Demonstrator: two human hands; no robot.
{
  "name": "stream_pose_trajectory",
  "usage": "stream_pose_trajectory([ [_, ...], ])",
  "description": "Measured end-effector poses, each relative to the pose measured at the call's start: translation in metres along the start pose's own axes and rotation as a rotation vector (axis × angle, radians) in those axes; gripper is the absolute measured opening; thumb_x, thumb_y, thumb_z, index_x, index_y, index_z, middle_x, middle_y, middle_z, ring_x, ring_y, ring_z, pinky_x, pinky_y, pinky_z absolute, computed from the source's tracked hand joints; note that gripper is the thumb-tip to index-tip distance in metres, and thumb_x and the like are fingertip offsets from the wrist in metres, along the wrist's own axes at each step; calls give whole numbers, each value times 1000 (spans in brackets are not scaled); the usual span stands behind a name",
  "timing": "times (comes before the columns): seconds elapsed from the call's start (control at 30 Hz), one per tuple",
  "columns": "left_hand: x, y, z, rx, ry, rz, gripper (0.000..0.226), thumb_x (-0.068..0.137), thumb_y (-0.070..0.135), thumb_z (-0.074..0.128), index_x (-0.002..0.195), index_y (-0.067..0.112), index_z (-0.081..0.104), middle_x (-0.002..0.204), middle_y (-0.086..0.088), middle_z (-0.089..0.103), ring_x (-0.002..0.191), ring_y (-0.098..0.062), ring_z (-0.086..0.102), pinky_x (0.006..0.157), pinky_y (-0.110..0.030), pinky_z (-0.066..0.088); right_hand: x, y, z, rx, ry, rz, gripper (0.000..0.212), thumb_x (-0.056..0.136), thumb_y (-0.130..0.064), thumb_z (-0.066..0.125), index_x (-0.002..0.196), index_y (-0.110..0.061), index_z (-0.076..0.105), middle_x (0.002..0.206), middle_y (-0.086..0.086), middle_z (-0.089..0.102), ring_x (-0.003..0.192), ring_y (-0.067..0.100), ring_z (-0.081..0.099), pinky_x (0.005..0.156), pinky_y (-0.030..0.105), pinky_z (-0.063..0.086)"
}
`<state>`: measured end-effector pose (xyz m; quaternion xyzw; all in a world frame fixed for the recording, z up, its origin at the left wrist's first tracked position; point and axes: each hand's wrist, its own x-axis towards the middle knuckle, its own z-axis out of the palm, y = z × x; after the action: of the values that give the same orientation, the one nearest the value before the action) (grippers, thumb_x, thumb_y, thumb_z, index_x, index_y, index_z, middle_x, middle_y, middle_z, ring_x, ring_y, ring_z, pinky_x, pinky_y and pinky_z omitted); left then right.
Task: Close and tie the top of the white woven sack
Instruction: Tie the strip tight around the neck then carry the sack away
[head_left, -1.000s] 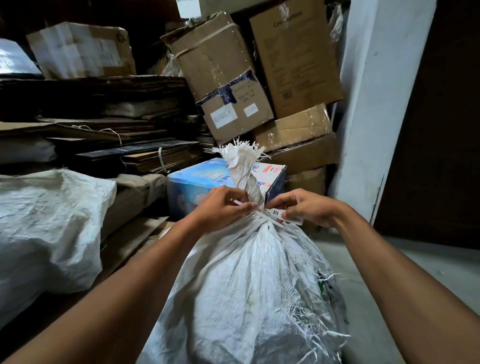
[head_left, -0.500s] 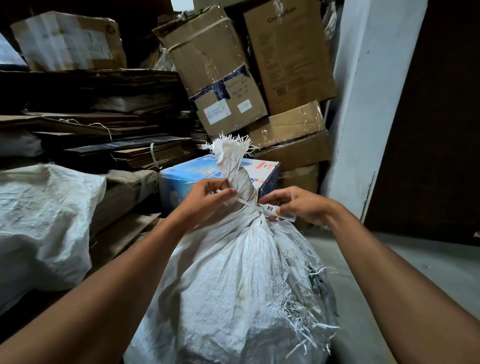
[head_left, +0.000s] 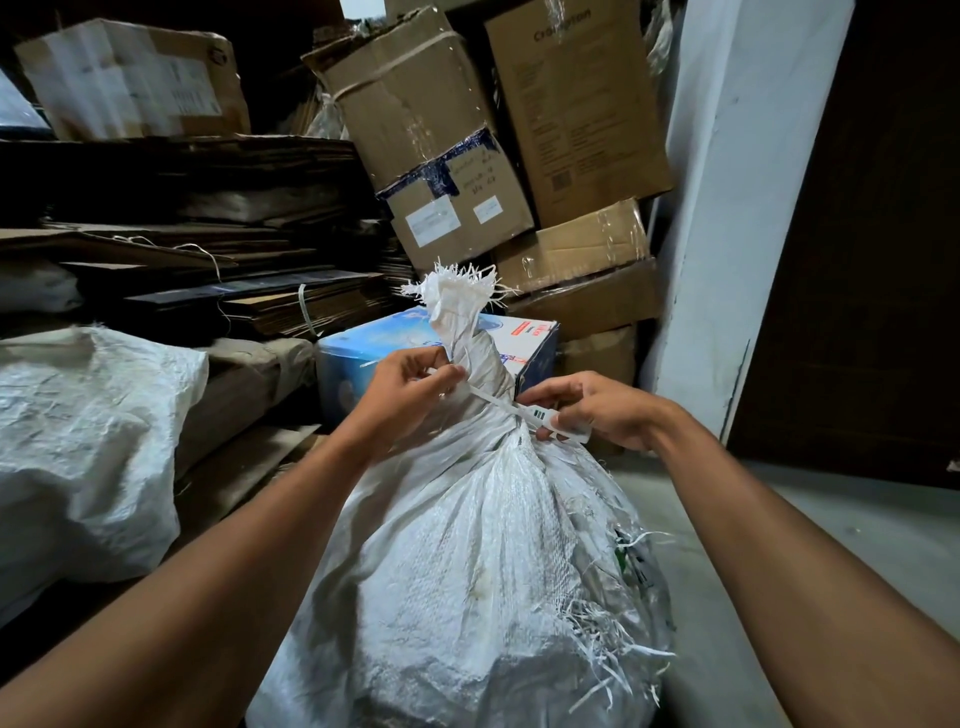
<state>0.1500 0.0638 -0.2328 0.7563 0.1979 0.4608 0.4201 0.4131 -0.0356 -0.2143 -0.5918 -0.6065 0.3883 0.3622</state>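
The full white woven sack (head_left: 467, 571) stands upright in front of me, frayed along its right side. Its top is gathered and twisted into a narrow neck (head_left: 467, 343) with a fringed end. A white plastic tie strip (head_left: 498, 405) runs around the base of the neck. My left hand (head_left: 405, 395) pinches one end of the strip on the left of the neck. My right hand (head_left: 597, 410) grips the other end, which carries a small printed tag (head_left: 540, 415), on the right.
Another white sack (head_left: 88, 447) lies at the left. Flattened cardboard (head_left: 182, 249) is stacked behind it. A blue and white box (head_left: 363, 353) sits just behind the neck, with brown cartons (head_left: 457, 145) piled above. A white pillar (head_left: 737, 208) and bare floor (head_left: 805, 525) are at the right.
The strip now sits tighter around the neck, and my hands have drawn slightly apart along it. The view has shifted a little; the sack has stayed in place.
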Motion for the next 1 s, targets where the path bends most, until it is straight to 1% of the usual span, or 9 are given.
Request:
stream_pose_trajectory([
  [0.07, 0, 2, 1, -19, 14, -8, 46, 103, 16, 69, 59, 27, 60, 60, 9, 54, 55, -4, 41, 55, -17, 34, -1, -2, 1, -4, 3, -2, 56, 93, 23, 50, 132, -11, 73, 135, 11, 71, 109, 23, 75, 93, 26, 60],
  [0.13, 1, 4, 2, -33, 24, -13, 47, 103, 16, 69, 58, 28, 61, 61, 8, 56, 58, -6, 43, 57, -18, 35, -3, -4, 2, 1, 6, -6, 57, 92, 23, 50, 130, -11, 74, 132, 13, 73, 110, 23, 73, 88, 24, 60],
  [0.3, -1, 7, 2, -41, 16, -7, 47, 104, 16, 67, 59, 30, 63, 62, 8, 57, 60, -7, 44, 58, -18, 36, -4, -5, 1, -2, 5, -5, 54, 91, 19, 54, 127, -15, 76, 126, 14, 76, 107, 23, 72, 101, 37, 58],
  [0.37, -1, 8, 2, -40, 16, -3, 48, 104, 16, 67, 58, 30, 63, 62, 9, 57, 60, -6, 44, 58, -18, 36, -3, -6, 1, -8, 4, -9, 50, 94, 15, 56, 128, -15, 76, 128, 15, 75, 104, 24, 71, 103, 38, 56],
  [0.47, 0, 9, 3, -44, 24, 7, 47, 104, 15, 67, 59, 28, 63, 65, 3, 58, 59, -6, 44, 57, -18, 35, -3, -5, -1, -2, -6, -32, 38, 100, 6, 62, 129, -14, 75, 130, 17, 74, 100, 21, 70, 97, 33, 58],
  [0.6, 2, 7, 4, -53, 25, 9, 43, 102, 17, 70, 61, 26, 62, 70, -7, 59, 71, -20, 45, 64, -28, 35, 0, -1, -1, -55, 40, -74, 25, 101, -10, 71, 124, -18, 78, 127, 17, 74, 100, 18, 69, 92, 31, 59],
  [0.73, 2, 6, 3, -52, 12, 11, 38, 99, 24, 71, 62, 25, 62, 71, -9, 58, 75, -23, 48, 71, -35, 35, 5, 2, 1, -90, 97, -111, 20, 100, -10, 73, 117, -18, 80, 124, 22, 72, 95, 17, 68, 86, 28, 59],
  [0.87, 3, 5, 1, -39, -23, 17, 35, 98, 27, 72, 65, 24, 65, 74, -10, 59, 76, -23, 49, 69, -34, 34, 6, 2, 2, -99, 104, -124, 21, 101, -8, 71, 119, -16, 79, 110, 8, 75, 92, 11, 67, 79, 21, 57],
  [1.0, 4, 11, -1, 95, -64, 61, 26, 98, 32, 75, 75, 20, 73, 73, 5, 65, 71, -9, 55, 68, -28, 41, 4, 4, 2, -123, 116, -154, 21, 102, -11, 70, 121, -15, 78, 105, -1, 74, 88, 8, 66, 75, 18, 54],
])
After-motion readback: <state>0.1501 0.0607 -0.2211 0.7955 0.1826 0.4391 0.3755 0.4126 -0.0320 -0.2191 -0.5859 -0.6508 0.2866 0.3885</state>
